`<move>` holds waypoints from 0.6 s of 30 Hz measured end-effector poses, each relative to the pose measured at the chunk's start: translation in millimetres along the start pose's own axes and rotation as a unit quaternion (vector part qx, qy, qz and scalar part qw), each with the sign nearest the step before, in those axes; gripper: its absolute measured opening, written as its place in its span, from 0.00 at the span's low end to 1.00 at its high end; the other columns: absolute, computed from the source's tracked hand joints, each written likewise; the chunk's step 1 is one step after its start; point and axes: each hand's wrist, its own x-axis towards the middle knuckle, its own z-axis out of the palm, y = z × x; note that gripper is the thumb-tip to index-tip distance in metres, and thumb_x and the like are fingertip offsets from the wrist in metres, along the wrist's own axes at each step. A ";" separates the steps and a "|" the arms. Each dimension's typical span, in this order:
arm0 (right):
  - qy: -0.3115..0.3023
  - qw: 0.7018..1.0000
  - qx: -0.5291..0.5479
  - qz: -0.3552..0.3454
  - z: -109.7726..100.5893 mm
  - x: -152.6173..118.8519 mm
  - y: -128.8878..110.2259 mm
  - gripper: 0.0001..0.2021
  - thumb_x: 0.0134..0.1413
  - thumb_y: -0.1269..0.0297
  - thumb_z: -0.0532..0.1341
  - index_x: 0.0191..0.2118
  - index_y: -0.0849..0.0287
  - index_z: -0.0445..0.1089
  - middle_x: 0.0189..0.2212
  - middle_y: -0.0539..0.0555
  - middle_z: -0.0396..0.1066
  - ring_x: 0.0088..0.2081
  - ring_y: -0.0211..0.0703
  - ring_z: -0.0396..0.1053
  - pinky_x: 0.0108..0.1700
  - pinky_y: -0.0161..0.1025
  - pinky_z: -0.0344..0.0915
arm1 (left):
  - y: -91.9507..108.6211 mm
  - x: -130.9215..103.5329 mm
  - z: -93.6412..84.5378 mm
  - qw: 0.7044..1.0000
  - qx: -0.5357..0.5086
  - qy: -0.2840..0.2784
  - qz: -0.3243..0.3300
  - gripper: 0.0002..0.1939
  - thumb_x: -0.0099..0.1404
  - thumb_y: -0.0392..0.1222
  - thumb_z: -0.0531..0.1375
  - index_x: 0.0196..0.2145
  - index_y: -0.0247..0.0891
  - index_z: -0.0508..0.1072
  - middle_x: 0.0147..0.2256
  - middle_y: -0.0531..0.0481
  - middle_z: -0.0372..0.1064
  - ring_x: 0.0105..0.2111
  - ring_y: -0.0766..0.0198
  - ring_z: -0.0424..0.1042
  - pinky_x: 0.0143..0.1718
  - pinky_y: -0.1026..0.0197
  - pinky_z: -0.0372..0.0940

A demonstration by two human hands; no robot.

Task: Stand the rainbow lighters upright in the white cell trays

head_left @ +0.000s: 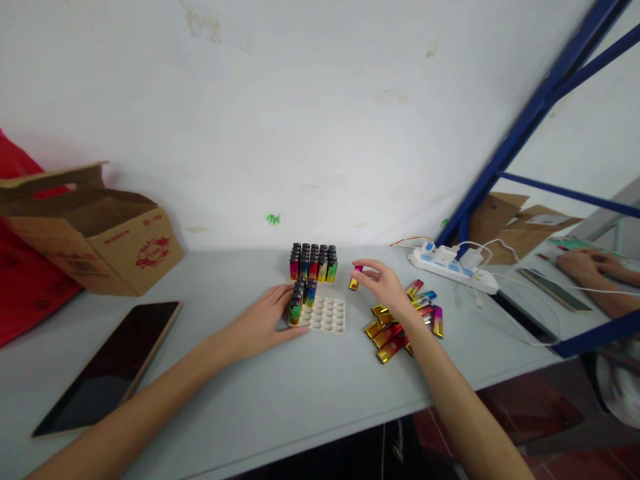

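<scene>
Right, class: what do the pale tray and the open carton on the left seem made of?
Pale tray: probably moulded plastic, matt, judging by its regular round pockets. Open carton: most likely dull brown cardboard, from its creased, folded flaps.

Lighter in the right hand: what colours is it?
The lighter is magenta and gold, best seen in head view.

Left hand (265,321) curved, thumb (291,334) spread; right hand (386,285) pinching, forearm (451,387) slanting inward.

Bright, diffuse light covers the wall (320,133); beyond the near edge of the table (280,407), the floor (530,407) is dim. Wide-angle stretching and softness mark the sides.
</scene>
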 end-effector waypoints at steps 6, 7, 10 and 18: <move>-0.017 0.987 0.150 0.047 11.7 -8.3 -15.6 0.36 0.54 0.38 0.88 0.63 0.50 0.88 0.53 0.58 0.91 0.50 0.55 0.90 0.60 0.54 0.87 | 1.3 0.6 -0.3 1.000 0.003 -0.012 -0.002 0.43 0.83 0.77 0.71 0.79 0.44 0.80 0.78 0.33 0.80 0.79 0.30 0.78 0.88 0.33 0.71; -0.016 0.985 0.162 0.056 13.4 -9.6 -17.2 0.40 0.52 0.40 0.90 0.66 0.49 0.87 0.55 0.58 0.92 0.51 0.55 0.91 0.61 0.54 0.87 | 1.5 0.7 -0.1 1.000 0.005 -0.012 -0.001 0.43 0.83 0.77 0.71 0.79 0.44 0.80 0.78 0.32 0.80 0.80 0.30 0.78 0.88 0.33 0.71; -0.023 0.981 0.179 0.075 18.5 -11.9 -19.0 0.47 0.47 0.45 0.92 0.72 0.46 0.82 0.53 0.58 0.94 0.52 0.57 0.91 0.65 0.57 0.86 | 1.6 1.2 0.9 1.000 0.008 -0.012 0.001 0.44 0.84 0.77 0.71 0.80 0.43 0.79 0.78 0.32 0.80 0.80 0.30 0.78 0.88 0.34 0.70; -0.061 0.975 0.203 0.063 28.9 -10.0 -18.3 0.35 0.52 0.34 0.90 0.56 0.52 0.88 0.43 0.56 0.92 0.45 0.52 0.85 0.50 0.45 0.83 | 4.4 1.4 0.2 1.000 0.011 -0.015 0.001 0.43 0.84 0.75 0.71 0.81 0.43 0.78 0.79 0.33 0.79 0.80 0.30 0.77 0.88 0.33 0.70</move>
